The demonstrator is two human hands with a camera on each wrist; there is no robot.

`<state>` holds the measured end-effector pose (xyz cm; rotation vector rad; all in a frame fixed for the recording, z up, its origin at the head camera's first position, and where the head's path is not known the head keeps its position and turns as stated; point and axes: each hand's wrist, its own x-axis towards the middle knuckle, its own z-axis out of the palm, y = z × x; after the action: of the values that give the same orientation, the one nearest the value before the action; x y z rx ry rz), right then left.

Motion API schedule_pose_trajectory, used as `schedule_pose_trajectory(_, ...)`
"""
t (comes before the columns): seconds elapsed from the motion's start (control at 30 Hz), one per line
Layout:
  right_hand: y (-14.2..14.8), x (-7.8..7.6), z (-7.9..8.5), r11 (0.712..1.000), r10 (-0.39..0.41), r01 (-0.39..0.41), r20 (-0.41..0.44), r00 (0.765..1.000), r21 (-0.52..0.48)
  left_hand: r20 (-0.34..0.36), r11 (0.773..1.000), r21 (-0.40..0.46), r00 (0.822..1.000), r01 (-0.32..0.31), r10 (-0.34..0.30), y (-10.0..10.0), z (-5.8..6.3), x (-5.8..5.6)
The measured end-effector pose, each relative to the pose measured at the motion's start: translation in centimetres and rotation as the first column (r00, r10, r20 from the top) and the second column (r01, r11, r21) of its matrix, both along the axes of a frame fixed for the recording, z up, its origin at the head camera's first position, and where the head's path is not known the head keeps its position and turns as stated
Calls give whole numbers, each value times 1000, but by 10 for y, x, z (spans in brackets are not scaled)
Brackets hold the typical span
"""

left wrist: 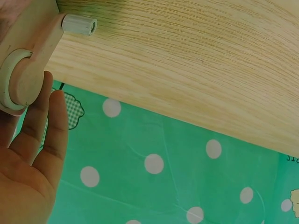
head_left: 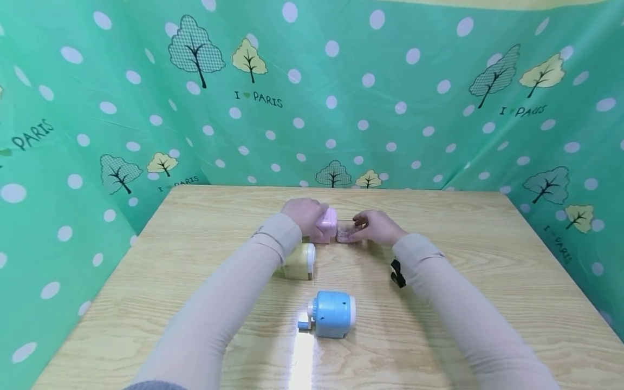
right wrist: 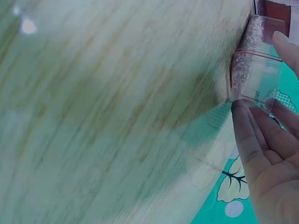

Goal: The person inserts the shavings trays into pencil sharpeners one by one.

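Observation:
Near the far edge of the table, my left hand point(head_left: 306, 215) grips a pink pencil sharpener point(head_left: 330, 221) from its left side. Its crank handle point(left wrist: 79, 24) sticks out in the left wrist view, with my fingers beside the crank's round hub point(left wrist: 27, 83). My right hand point(head_left: 379, 227) pinches the end of a clear shavings drawer point(right wrist: 259, 77) between thumb and fingers. Pale shavings point(right wrist: 242, 67) lie along one side inside it. The drawer is close up to the sharpener's front; whether part of it is inside the body, I cannot tell.
A yellow pencil sharpener point(head_left: 297, 264) stands nearer, partly behind my left forearm. Closer still is a blue pencil sharpener point(head_left: 333, 314), its crank to the left. A small black object point(head_left: 397, 273) shows beside my right sleeve. Green dotted cloth point(head_left: 302, 135) hangs behind the table.

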<state>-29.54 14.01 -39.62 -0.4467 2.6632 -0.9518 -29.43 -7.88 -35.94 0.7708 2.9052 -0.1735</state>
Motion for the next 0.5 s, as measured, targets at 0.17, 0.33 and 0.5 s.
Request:
schedule_pose_trajectory(0.17,-1,0,2,1000,5,-5,-13,1000,11,-5,1000,-7,1000,1,-1,0,1,0)
schedule_pose_trajectory(0.33,-3,-1,2,1000,7,-7,-7,1000,16,17,1000,13,1000,-7,7,0,2,0)
schedule_pose_trajectory(0.5,-6,-2,2,1000,9,-9,-3,1000,2,24,1000,29,1000,-10,10,-1,1,0)
